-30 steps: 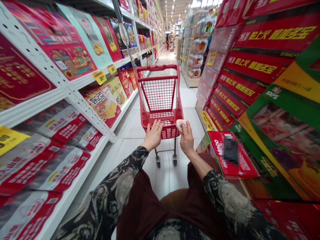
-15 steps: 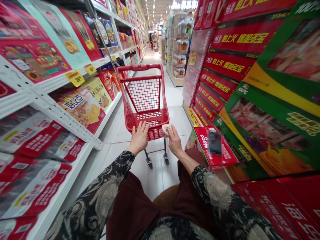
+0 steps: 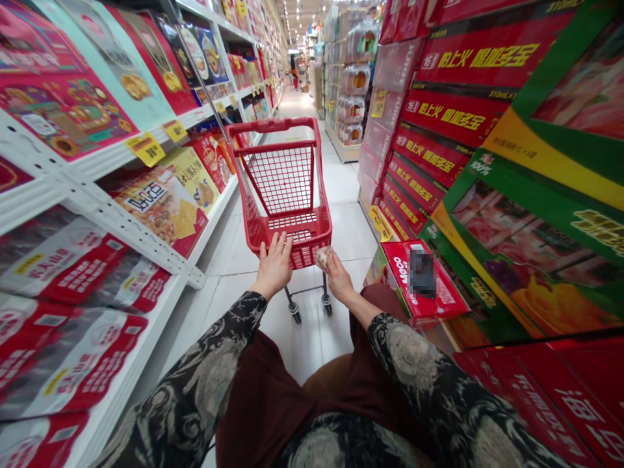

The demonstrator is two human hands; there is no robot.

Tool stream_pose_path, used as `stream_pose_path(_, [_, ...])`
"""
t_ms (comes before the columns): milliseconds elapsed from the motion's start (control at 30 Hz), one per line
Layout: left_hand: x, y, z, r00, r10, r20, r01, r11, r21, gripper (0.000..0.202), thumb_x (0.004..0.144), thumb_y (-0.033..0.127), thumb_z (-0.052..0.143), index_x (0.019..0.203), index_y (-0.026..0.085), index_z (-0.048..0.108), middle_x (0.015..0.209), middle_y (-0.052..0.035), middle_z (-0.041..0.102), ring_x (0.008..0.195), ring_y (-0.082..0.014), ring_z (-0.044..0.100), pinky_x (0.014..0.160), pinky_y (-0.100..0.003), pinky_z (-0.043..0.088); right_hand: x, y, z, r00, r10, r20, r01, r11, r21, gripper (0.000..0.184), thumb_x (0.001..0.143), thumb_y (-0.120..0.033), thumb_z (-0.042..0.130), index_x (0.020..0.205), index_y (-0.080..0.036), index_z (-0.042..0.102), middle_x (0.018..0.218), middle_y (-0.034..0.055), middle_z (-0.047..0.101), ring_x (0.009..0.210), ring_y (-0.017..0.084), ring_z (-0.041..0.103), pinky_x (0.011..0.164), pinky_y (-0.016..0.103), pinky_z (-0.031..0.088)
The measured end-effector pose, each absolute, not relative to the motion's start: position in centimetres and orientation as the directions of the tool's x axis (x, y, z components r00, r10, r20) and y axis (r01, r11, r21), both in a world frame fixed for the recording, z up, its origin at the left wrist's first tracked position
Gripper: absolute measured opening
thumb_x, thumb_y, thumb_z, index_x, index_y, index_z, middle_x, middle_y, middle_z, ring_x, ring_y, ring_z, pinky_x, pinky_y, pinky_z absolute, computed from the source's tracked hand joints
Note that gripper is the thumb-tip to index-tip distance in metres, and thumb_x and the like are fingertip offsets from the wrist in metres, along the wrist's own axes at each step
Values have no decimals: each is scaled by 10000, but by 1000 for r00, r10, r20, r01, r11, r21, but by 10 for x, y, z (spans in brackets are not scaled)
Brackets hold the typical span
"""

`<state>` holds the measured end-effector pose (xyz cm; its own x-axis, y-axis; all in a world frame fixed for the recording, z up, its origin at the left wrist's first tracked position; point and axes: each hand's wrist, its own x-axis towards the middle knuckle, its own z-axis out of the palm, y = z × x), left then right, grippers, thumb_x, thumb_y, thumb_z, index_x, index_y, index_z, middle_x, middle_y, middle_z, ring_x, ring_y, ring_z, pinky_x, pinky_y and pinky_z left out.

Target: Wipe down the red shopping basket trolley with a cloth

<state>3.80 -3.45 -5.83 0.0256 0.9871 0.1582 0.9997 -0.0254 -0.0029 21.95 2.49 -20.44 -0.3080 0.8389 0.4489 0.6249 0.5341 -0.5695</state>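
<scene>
A small red shopping cart [image 3: 320,224] with a mesh basket stands in front of me on dark legs with casters. My left hand [image 3: 273,265] lies at the basket's near rim, fingers stretched out and slightly spread, holding nothing. Crumpled in my right hand [image 3: 340,278] is a small pale cloth with coloured spots [image 3: 322,257], pinched between thumb and fingers. That cloth is at the near right corner of the basket, and whether it presses on the plastic is hard to see. Inside the basket no goods show.
White shelves [image 3: 192,272] with boxed and bagged goods run along the left. Stacked red drink cartons [image 3: 441,120] and green fruit-print boxes [image 3: 517,260] rise on the right. A red box [image 3: 446,302] with a blurred dark object [image 3: 423,273] on top stands by my right knee.
The cloth in my right hand has turned and sits slightly lower at the basket's corner. My left hand stays spread at the rim. The view has shifted slightly.
</scene>
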Motion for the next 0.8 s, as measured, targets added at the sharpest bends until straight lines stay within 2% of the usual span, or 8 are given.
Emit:
stream_pose_path(100, [38, -35, -61, 35, 983, 180, 999, -34, -6, 684, 759, 145, 415, 1433, 95, 306, 1536, -140, 241, 1434, -292, 155, 1137, -570, 151, 232, 25, -194, -315, 834, 453, 583, 547, -601, 550, 789, -28, 407, 1302, -192, 515, 1430, 86, 448, 1279, 185, 474, 1026, 326, 457])
stream_pose_path(267, [39, -33, -68, 25, 970, 241, 1000, -22, -15, 647, 775, 158, 410, 1416, 95, 343, 1522, -141, 279, 1425, -286, 193, 1138, -569, 148, 235, 44, -147, -56, 792, 608, 481, 556, -678, 538, 859, -74, 324, 1376, -180, 428, 1475, 95, 365, 1383, 173, 320, 1145, 379, 312])
stream_pose_path(367, [40, -32, -71, 16, 964, 265, 1000, -13, -13, 639, 776, 163, 408, 1408, 91, 356, 1516, -142, 292, 1419, -289, 211, 1134, -581, 146, 220, 54, -135, -17, 824, 567, 453, 512, -730, 561, 854, -79, 330, 1407, -168, 369, 1488, 101, 341, 1396, 183, 294, 1150, 389, 301])
stream_pose_path(533, [41, -32, -73, 5, 960, 280, 1000, -2, -11, 637, 771, 170, 409, 1401, 89, 366, 1514, -131, 301, 1415, -286, 222, 1135, -575, 145, 201, 41, -168, -39, 903, 427, 443, 399, -803, 600, 797, -47, 372, 1391, -123, 365, 1448, 138, 395, 1338, 218, 388, 1081, 382, 397])
stream_pose_path(667, [42, -34, -72, -7, 958, 286, 1000, 7, 1, 628, 776, 176, 408, 1397, 91, 373, 1510, -128, 311, 1414, -284, 225, 1135, -576, 139, 210, 27, -198, -106, 930, 352, 477, 358, -803, 562, 743, -12, 390, 1281, -138, 490, 1324, 126, 527, 1219, 220, 511, 1020, 383, 452])
stream_pose_path(733, [43, -34, -72, -9, 957, 290, 1000, 7, 7, 616, 785, 180, 401, 1393, 87, 377, 1504, -132, 322, 1411, -285, 233, 1134, -576, 141, 219, 29, -197, -90, 930, 356, 481, 354, -802, 560, 739, -7, 380, 1268, -139, 505, 1297, 125, 545, 1229, 219, 502, 1038, 392, 437])
stream_pose_path(800, [45, -34, -72, -12, 956, 294, 1000, 7, 16, 606, 790, 179, 397, 1389, 87, 384, 1499, -138, 330, 1407, -284, 243, 1133, -576, 139, 226, 37, -185, -32, 913, 407, 480, 371, -795, 574, 771, -27, 369, 1329, -132, 453, 1352, 128, 497, 1301, 213, 430, 1093, 398, 380])
